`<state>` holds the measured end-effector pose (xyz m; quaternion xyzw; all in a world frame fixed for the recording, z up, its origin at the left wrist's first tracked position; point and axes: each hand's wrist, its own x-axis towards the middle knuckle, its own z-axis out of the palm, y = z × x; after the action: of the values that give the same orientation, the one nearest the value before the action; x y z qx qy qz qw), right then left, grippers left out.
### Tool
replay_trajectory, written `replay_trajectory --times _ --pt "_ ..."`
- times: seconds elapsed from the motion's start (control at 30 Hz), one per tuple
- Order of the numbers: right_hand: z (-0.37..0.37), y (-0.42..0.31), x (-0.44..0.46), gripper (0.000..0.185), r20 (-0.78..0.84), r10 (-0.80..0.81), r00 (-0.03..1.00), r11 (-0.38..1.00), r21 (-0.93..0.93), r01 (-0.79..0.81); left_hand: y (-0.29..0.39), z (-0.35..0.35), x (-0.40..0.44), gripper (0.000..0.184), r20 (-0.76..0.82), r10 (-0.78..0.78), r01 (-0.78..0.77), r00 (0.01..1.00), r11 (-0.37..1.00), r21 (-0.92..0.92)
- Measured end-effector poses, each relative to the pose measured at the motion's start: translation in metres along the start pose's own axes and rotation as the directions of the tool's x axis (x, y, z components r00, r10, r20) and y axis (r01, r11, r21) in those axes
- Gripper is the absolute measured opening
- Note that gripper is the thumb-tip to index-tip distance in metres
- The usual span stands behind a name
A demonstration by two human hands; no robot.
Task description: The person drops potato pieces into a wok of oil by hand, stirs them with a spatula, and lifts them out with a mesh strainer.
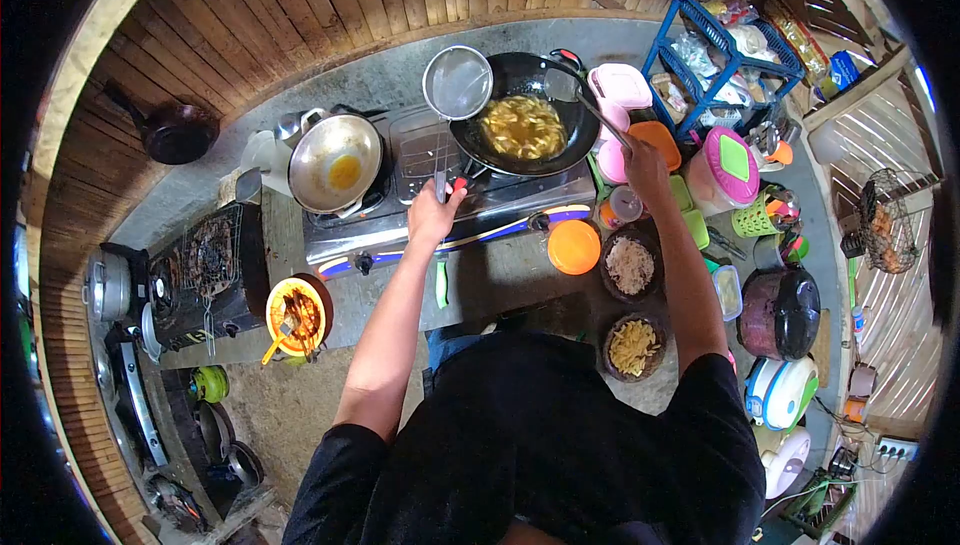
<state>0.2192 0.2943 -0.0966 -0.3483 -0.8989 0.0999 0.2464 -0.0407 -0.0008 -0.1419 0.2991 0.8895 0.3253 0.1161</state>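
Note:
My left hand is closed around the handle of a round mesh strainer, held above the stove beside the wok's left rim. A small red handle end shows at my left thumb; I cannot tell if I touch it. My right hand grips a spatula with a metal blade, which reaches over the right side of the black wok. Inside the wok, yellowish pieces sit in bubbling oil. The wok stands on the right burner of the gas stove.
A metal pan with a little oil stands on the left burner. Near the front are an orange lid, bowls of shredded food and yellow pieces, and a sauce bowl. Containers and a blue rack line the right.

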Motion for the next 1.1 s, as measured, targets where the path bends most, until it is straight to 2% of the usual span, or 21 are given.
replay_trajectory --times 0.1,0.17,0.2,0.27,0.37,0.5,0.57,0.67,0.7,0.77,0.9,0.97,1.1 --pt "0.012 0.011 -0.003 0.024 0.050 -0.002 0.999 1.000 0.003 0.002 0.000 0.000 0.000 0.039 0.008 -0.003 0.003 1.000 1.000 -0.023" --pt "0.026 0.023 -0.006 0.024 0.109 -0.063 0.992 0.989 0.140 0.047 0.001 -0.002 -0.001 0.038 0.007 0.008 -0.008 1.000 1.000 -0.024" --pt "0.024 0.020 -0.007 0.024 0.109 -0.062 0.992 0.989 0.140 0.046 0.005 -0.005 -0.002 0.038 0.007 0.008 -0.008 1.000 1.000 -0.024" --pt "0.019 0.014 -0.010 0.028 0.261 -0.067 0.963 0.965 0.262 -0.004 0.012 -0.011 -0.004 0.036 0.070 -0.057 0.061 0.996 0.996 -0.058" --pt "0.013 0.006 -0.014 0.028 0.225 -0.156 0.962 0.935 0.349 0.070 0.014 -0.012 -0.005 0.036 0.069 -0.055 0.059 0.996 0.997 -0.054" --pt "0.006 -0.003 -0.011 0.026 0.144 -0.121 0.982 0.938 0.340 0.066 0.005 -0.005 -0.002 0.039 -0.001 0.000 0.000 1.000 1.000 -0.021" --pt "-0.009 -0.018 -0.006 0.025 0.055 -0.072 0.996 0.956 0.289 0.054 0.004 -0.005 -0.001 0.040 0.015 -0.010 0.010 1.000 1.000 -0.025" --pt "0.005 -0.003 0.005 0.026 -0.038 -0.099 0.994 0.977 0.185 0.105 0.015 -0.014 -0.006 0.038 0.051 -0.028 0.029 0.998 0.999 -0.016" --pt "0.006 -0.003 0.008 0.026 -0.039 -0.100 0.994 0.977 0.186 0.105 0.014 -0.014 -0.005 0.038 0.051 -0.027 0.028 0.998 0.999 -0.016" --pt "0.008 -0.002 0.013 0.028 0.026 -0.035 0.999 0.999 -0.022 0.035 0.013 -0.012 -0.004 0.038 0.053 -0.017 0.017 0.998 1.000 -0.010" --pt "0.025 0.006 0.017 0.027 0.130 0.025 0.991 0.996 -0.093 -0.013 0.008 -0.008 -0.001 0.038 0.078 -0.057 0.061 0.995 0.997 -0.043" --pt "0.037 0.015 0.015 0.028 0.085 -0.134 0.987 0.968 0.227 0.111 0.010 -0.010 -0.003 0.039 0.080 -0.054 0.057 0.995 0.997 -0.043" --pt "0.036 0.009 0.011 0.025 0.167 -0.118 0.979 0.955 0.289 0.066 0.013 -0.012 -0.004 0.039 0.075 -0.051 0.054 0.996 0.998 -0.044"
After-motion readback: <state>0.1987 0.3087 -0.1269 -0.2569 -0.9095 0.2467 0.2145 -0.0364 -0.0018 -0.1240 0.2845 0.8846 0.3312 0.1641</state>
